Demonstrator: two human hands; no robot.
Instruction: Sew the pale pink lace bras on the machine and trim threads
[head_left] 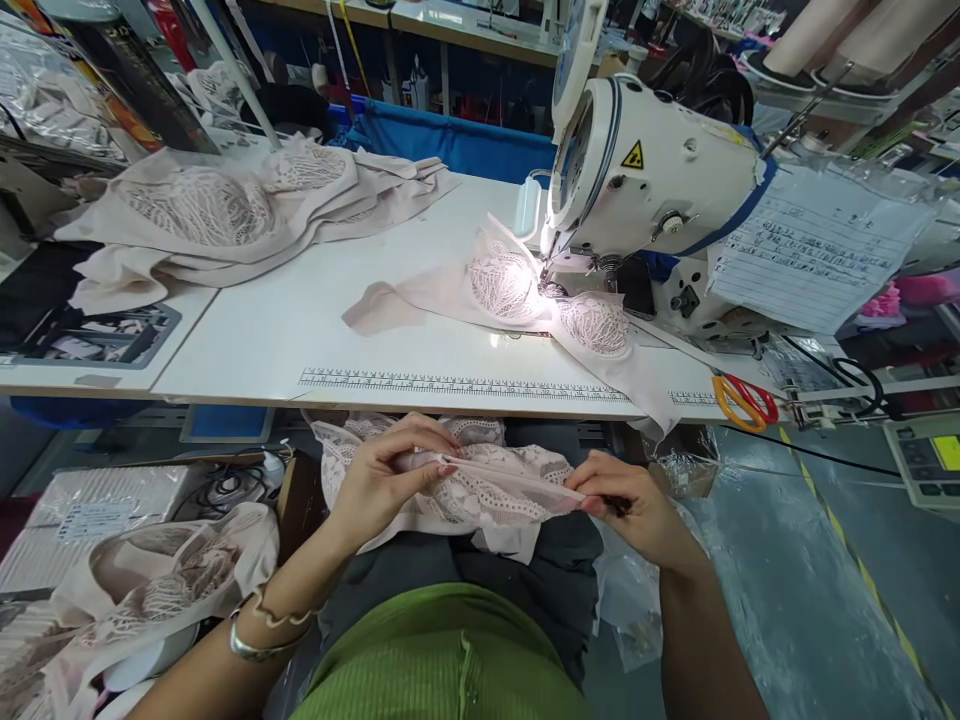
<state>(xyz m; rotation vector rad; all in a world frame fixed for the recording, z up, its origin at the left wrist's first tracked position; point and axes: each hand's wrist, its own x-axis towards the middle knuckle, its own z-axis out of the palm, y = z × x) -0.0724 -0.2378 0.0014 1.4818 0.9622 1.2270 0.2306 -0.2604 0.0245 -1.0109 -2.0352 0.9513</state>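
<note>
A pale pink lace garment piece (495,490) lies over my lap, below the table's front edge. My left hand (394,475) pinches its upper edge between thumb and fingers. At the other end of the same edge, my right hand (619,495) pinches the fabric, so a narrow strip runs fairly straight between both hands. Above them on the table, a pink lace bra (592,325) sits under the needle area of a white sewing machine (652,160), lit by its lamp. One bra wing hangs over the table edge.
Stacked bras (217,215) lie at the table's back left. Orange and red scissors (742,400) rest at the right edge. A ruler strip (465,385) runs along the front. More garments (172,580) fill the lower left, beside a box. A control panel (930,455) stands at right.
</note>
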